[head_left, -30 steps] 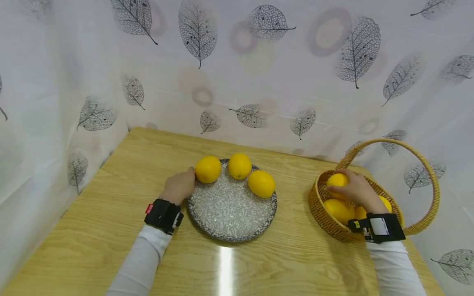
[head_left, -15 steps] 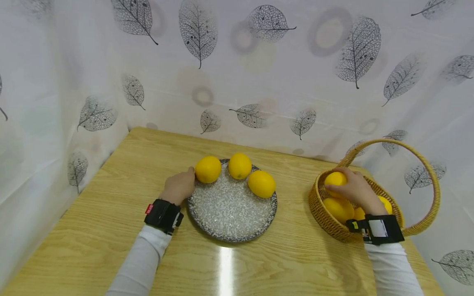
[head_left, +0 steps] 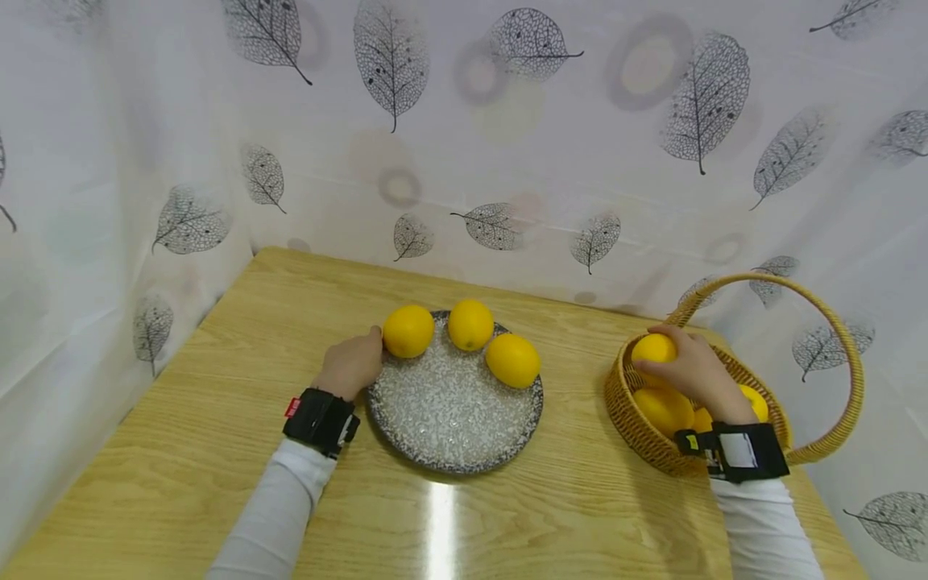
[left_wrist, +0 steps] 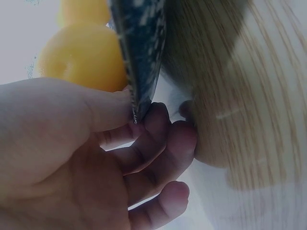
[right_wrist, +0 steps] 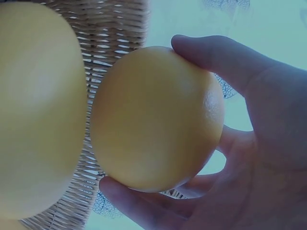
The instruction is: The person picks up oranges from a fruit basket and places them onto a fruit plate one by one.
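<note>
In the head view, my left hand (head_left: 351,366) pinches the left rim of a round speckled grey plate (head_left: 453,427) with a dark edge. The left wrist view shows the thumb above the plate's edge (left_wrist: 141,52) and curled fingers beneath it. Three yellow lemons, a left one (head_left: 408,331), a middle one (head_left: 470,325) and a right one (head_left: 513,361), sit along the plate's far side. My right hand (head_left: 699,370) grips another lemon (right_wrist: 156,120) between thumb and fingers, over the left part of a wicker basket (head_left: 631,419).
More lemons (head_left: 663,411) lie in the basket, partly hidden by the right hand. The basket's tall arched handle (head_left: 844,354) rises at the right. A leaf-patterned curtain (head_left: 464,145) borders the wooden table (head_left: 290,298) behind and at the sides.
My right hand has shifted slightly left and toward the back with the gripped lemon, still over the basket. The left hand, plate and its lemons have stayed in place.
</note>
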The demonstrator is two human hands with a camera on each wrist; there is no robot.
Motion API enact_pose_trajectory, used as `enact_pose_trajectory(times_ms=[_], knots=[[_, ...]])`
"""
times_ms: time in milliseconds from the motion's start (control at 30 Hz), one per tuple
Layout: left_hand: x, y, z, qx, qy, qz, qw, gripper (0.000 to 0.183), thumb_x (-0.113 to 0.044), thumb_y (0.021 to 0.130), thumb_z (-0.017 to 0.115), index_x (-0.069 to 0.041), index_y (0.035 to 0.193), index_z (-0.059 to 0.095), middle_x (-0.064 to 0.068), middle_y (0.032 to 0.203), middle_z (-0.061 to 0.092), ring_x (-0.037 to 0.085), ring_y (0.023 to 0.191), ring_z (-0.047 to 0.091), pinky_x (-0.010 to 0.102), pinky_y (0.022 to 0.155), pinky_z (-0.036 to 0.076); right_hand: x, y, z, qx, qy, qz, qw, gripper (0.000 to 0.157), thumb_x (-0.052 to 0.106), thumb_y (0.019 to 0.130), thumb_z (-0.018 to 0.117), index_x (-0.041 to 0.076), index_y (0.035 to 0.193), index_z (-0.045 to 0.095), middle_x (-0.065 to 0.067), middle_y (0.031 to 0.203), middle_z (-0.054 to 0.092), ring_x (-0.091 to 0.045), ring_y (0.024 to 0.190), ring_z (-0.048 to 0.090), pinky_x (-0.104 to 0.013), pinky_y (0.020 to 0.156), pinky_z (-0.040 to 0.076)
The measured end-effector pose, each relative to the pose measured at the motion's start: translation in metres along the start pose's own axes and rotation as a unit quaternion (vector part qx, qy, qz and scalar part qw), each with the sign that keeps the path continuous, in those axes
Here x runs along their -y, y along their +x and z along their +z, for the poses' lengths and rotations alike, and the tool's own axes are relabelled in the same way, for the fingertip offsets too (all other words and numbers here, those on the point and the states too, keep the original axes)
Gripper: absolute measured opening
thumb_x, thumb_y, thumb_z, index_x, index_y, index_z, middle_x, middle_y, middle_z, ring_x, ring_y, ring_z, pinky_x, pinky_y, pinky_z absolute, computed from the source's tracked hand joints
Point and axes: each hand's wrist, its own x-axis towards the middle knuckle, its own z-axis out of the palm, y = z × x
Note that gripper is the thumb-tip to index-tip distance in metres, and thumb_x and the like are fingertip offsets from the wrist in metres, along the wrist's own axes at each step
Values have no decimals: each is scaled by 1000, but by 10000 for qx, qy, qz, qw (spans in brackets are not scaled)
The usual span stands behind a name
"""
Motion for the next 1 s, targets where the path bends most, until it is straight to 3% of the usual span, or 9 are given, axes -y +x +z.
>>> enact_pose_trajectory(times_ms=[400,633,867,1000], knots=[[-1,0,1,-32,32,9,10000,38,-18,108,45,7,137,48,24,113,69,37,102,69,54,88,55,12,-3,1,-79,89,-75,9999,81,47,96,66,-1,153,35,-47,142,34,-53,110,54,-52,79,52],[0,-1,-2,-55,7,44,10000,34,-16,108,45,7,132,50,23,108,69,34,94,68,53,85,55,20,-4,4,-98,130,-146,9998,79,45,95,66,1,154,36,-47,143,34,-54,113,52,-54,81,51],[0,-1,0,9,44,-11,10000,39,-16,109,43,8,139,46,26,118,68,38,104,68,55,90,54,25,-6,7,-188,102,-145,9997,81,45,95,67,2,155,34,-47,147,31,-57,117,50,-59,84,51],[0,0,1,-53,57,32,10000,38,-17,108,44,7,137,48,25,114,69,39,103,69,55,87,55,28,-8,7,-264,101,-177,9994,80,43,95,68,2,155,35,-46,146,32,-55,115,52,-57,82,52]])
